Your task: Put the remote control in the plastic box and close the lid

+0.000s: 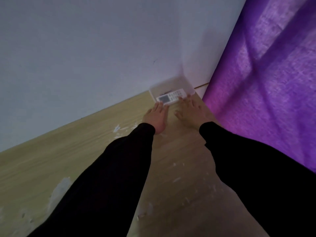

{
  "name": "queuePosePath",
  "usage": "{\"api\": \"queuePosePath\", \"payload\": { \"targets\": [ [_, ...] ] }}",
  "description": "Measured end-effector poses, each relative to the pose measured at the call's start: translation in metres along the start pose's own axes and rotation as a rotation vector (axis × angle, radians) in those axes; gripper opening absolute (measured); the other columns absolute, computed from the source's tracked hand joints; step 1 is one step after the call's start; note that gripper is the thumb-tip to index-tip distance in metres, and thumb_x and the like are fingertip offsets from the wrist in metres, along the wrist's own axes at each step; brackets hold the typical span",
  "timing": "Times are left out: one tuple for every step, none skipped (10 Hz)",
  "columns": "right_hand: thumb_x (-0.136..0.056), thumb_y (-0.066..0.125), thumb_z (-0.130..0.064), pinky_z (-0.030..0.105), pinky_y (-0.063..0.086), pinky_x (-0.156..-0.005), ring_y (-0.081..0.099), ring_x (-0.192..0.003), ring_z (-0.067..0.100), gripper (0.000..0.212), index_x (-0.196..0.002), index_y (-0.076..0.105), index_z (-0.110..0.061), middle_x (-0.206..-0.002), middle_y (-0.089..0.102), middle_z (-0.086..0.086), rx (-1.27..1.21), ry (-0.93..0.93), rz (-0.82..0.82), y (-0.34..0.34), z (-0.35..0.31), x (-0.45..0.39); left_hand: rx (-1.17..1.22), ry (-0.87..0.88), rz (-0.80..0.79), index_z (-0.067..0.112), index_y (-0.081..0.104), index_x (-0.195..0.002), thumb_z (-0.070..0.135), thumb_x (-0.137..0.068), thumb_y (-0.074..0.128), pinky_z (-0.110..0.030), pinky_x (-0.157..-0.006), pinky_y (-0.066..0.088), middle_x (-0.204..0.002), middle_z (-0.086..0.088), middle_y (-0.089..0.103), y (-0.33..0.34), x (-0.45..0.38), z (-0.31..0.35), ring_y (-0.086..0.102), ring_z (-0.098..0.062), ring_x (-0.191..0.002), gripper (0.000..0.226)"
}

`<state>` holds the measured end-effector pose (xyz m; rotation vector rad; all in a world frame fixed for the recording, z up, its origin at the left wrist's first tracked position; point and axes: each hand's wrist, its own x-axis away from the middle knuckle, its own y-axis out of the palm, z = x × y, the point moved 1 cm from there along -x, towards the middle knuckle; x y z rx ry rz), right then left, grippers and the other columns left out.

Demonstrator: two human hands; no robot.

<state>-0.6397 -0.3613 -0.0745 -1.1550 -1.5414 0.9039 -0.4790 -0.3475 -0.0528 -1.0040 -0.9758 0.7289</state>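
Note:
A clear plastic box stands against the white wall at the far end of the wooden surface. The white remote control, with a grey screen at its left end and buttons at its right, lies along the box's near edge. I cannot tell whether it rests inside the box or on it. My left hand lies flat, palm down, fingertips touching the remote's screen end. My right hand is also flat, thumb spread wide, fingertips on the button end. No separate lid can be made out.
A purple curtain hangs close on the right, right beside the box. The white wall runs behind the box. The pale wooden surface carries white paint smears near both black sleeves.

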Motion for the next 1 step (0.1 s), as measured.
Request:
{"api": "queuePosePath", "payload": {
  "targets": [
    [-0.095,0.042,-0.042,0.057,0.016,-0.116,0.009,-0.144,0.04,0.071,-0.148,0.002,-0.018,-0.158,0.002,0.022,-0.012,-0.049,0.011,0.0033,-0.0021,0.0059,0.019,-0.02,-0.006,0.015,0.004,-0.149,0.017,-0.09,0.048,-0.044,-0.12,0.017,-0.161,-0.013,0.0,0.0004,0.0036,-0.0034,0.002,-0.027,-0.148,0.074]
  ]
}}
